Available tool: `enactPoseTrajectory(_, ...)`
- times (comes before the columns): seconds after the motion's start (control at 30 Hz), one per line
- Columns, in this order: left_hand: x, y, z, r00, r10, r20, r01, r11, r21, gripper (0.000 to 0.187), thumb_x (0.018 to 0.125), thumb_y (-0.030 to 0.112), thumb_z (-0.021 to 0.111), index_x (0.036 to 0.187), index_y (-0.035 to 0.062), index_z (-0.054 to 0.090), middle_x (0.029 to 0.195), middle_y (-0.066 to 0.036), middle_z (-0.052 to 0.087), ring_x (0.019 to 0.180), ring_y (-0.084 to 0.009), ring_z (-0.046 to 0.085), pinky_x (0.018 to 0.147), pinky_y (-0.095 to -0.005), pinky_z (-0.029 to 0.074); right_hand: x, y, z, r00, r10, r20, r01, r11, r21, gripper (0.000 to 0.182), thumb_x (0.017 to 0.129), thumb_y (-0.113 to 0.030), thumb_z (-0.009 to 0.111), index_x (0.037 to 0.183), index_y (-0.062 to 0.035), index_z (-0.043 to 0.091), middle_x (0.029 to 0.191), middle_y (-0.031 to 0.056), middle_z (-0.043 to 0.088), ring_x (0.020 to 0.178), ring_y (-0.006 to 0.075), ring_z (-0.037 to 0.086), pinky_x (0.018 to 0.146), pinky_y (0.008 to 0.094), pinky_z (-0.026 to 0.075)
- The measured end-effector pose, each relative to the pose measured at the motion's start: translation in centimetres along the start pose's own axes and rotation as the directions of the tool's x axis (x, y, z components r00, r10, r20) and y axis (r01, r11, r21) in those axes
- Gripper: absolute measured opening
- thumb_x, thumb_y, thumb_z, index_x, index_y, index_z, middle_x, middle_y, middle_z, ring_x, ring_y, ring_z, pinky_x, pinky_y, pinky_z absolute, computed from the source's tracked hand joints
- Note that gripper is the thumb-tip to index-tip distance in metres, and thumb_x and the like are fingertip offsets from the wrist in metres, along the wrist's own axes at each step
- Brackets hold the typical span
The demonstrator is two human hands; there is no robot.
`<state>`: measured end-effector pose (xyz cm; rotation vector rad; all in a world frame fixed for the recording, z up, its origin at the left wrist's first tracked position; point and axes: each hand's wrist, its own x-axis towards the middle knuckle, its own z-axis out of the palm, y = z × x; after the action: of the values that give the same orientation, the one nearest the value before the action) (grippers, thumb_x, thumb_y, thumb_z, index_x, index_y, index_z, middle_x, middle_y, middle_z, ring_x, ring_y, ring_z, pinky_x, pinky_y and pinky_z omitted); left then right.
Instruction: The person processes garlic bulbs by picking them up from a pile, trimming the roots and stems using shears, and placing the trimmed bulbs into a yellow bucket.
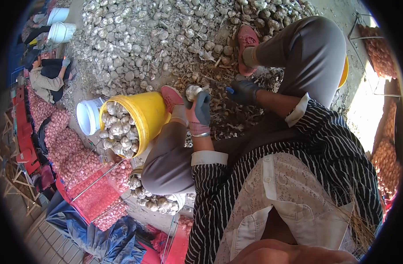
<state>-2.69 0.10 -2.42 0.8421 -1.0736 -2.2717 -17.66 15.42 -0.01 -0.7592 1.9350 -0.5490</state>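
Observation:
My left hand point(199, 111), in a grey-and-pink glove, is closed around a whitish garlic bulb point(193, 92) that shows above the fingers. My right hand point(245, 92), in a dark glove, grips a blue-handled blade tool point(229, 89); its thin metal end points left toward the bulb, with a small gap between them. Both hands are over the space between my knees. Under them lie dry garlic leaves and trimmings point(230, 119). To the left, a yellow bucket point(155, 112) lies tipped with its mouth facing left, full of garlic bulbs point(118, 127).
A large heap of garlic point(135, 39) spreads ahead. Beside the yellow bucket stands a white bucket point(88, 116); more garlic point(159, 203) fills containers by my left knee. Red mesh sacks point(67, 141) line the left. Another person point(47, 79) sits at far left near white buckets point(60, 31).

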Motion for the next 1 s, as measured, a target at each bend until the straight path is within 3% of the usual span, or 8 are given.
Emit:
enactPoseTrajectory(0.1, 0.0, 1.9, 0.3, 0.995, -0.048, 0.083, 0.089, 0.774, -0.626, 0.017, 0.090, 0.013, 0.057, 0.105, 0.0155, 0.065, 0.100, -0.004, 0.068, 0.097, -0.0207, 0.062, 0.086, -0.0360, 0.050, -0.9, -0.1, 0.3, 0.996, -0.090, 0.022, 0.089, 0.995, 0.049, 0.040, 0.080, -0.043, 0.063, 0.099, -0.0074, 0.058, 0.080, 0.0152, 0.064, 0.078, 0.0306, 0.064, 0.071, 0.0421, 0.048)
enactPoseTrajectory(0.43, -2.8, 0.3, 2.7, 0.982, -0.186, -0.023, 0.179, 0.968, -0.175, 0.019, 0.090, 0.018, 0.058, 0.107, 0.0099, 0.059, 0.101, -0.003, 0.064, 0.093, -0.0172, 0.061, 0.082, -0.0332, 0.050, -1.4, 1.3, 2.0, 0.975, -0.223, -0.010, 0.223, 0.972, 0.071, 0.033, 0.080, -0.037, 0.063, 0.089, -0.0062, 0.062, 0.079, 0.0138, 0.065, 0.076, 0.0278, 0.064, 0.068, 0.0378, 0.048)
enactPoseTrajectory(0.5, -2.8, 0.7, 2.5, 0.983, -0.182, -0.034, 0.174, 0.971, -0.163, 0.018, 0.090, 0.018, 0.059, 0.106, 0.0098, 0.059, 0.100, -0.003, 0.063, 0.091, -0.0168, 0.061, 0.082, -0.0332, 0.050, 0.7, 3.4, 4.9, 0.957, -0.222, -0.188, 0.264, 0.936, 0.235, 0.029, 0.082, -0.036, 0.062, 0.087, -0.0069, 0.063, 0.075, 0.0101, 0.065, 0.071, 0.0232, 0.064, 0.065, 0.0377, 0.048)
enactPoseTrajectory(0.67, -2.6, 6.4, 2.6, 0.953, 0.257, 0.157, -0.075, 0.709, -0.701, 0.029, 0.087, 0.020, 0.064, 0.111, 0.0088, 0.055, 0.110, -0.003, 0.059, 0.098, -0.0136, 0.056, 0.083, -0.0291, 0.046, -1.4, 0.4, 0.0, 0.999, 0.025, -0.047, 0.011, 0.758, 0.652, 0.033, 0.085, -0.038, 0.061, 0.090, -0.0054, 0.061, 0.070, 0.0078, 0.062, 0.065, 0.0193, 0.062, 0.057, 0.0377, 0.047)
enactPoseTrajectory(0.8, -2.0, 12.4, 1.4, 0.915, 0.387, -0.117, -0.297, 0.446, -0.844, 0.045, 0.086, 0.028, 0.065, 0.122, 0.0057, 0.051, 0.121, -0.007, 0.057, 0.102, -0.0152, 0.055, 0.085, -0.0279, 0.045, 0.3, 0.2, 1.1, 0.978, 0.198, 0.060, -0.145, 0.451, 0.881, 0.033, 0.087, -0.037, 0.060, 0.090, -0.0037, 0.057, 0.066, 0.0077, 0.060, 0.052, 0.0188, 0.058, 0.046, 0.0345, 0.045)
enactPoseTrajectory(0.83, -0.4, 11.6, -1.2, 0.916, 0.401, 0.022, -0.239, 0.590, -0.771, 0.054, 0.085, 0.033, 0.066, 0.128, 0.0067, 0.047, 0.120, -0.009, 0.057, 0.103, -0.0172, 0.055, 0.087, -0.0304, 0.045, 0.9, 0.4, 1.4, 0.978, 0.190, 0.090, -0.164, 0.419, 0.893, 0.032, 0.087, -0.036, 0.059, 0.089, -0.0039, 0.057, 0.065, 0.0070, 0.059, 0.049, 0.0187, 0.056, 0.044, 0.0342, 0.044)
enactPoseTrajectory(0.9, 2.1, 9.7, 0.2, 0.958, 0.186, -0.219, -0.273, 0.825, -0.494, 0.056, 0.084, 0.037, 0.066, 0.127, 0.0069, 0.047, 0.120, -0.011, 0.057, 0.103, -0.0190, 0.056, 0.089, -0.0332, 0.045, 1.8, 0.4, 1.5, 0.979, 0.173, 0.109, -0.167, 0.370, 0.914, 0.030, 0.088, -0.034, 0.059, 0.088, -0.0042, 0.056, 0.064, 0.0062, 0.057, 0.046, 0.0187, 0.054, 0.042, 0.0339, 0.043)
enactPoseTrajectory(1.0, 7.1, 3.6, -2.0, 0.942, -0.184, -0.280, 0.149, 0.978, -0.143, 0.042, 0.084, 0.025, 0.066, 0.120, 0.0071, 0.053, 0.112, -0.009, 0.060, 0.102, -0.0227, 0.057, 0.088, -0.0373, 0.047, 2.5, -0.2, 1.8, 0.991, 0.115, 0.076, -0.109, 0.323, 0.940, 0.029, 0.088, -0.032, 0.059, 0.091, -0.0043, 0.056, 0.065, 0.0060, 0.057, 0.046, 0.0186, 0.054, 0.043, 0.0338, 0.043)
